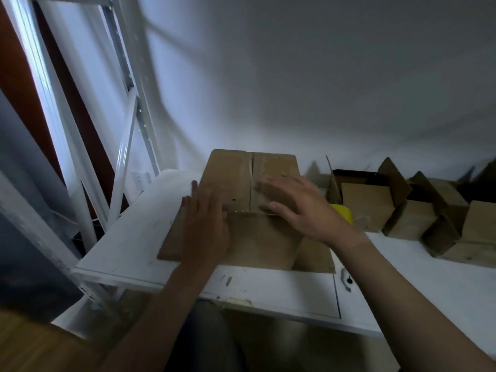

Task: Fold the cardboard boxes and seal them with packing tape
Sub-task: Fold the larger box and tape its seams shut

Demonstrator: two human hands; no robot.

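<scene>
On white table [134, 245], brown box [236, 173], flaps closed

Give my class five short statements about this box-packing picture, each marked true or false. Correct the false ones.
1. The left hand and right hand lie flat, fingers straight, on the box. True.
2. The right hand grips the yellow tape roll. False: the roll sits behind that hand, ungripped.
3. The other boxes at the right have flaps standing open. True.
4. The top flaps of the box under the hands stand wide open. False: they are folded shut and meet at a middle seam.
5. The table is white. True.
</scene>
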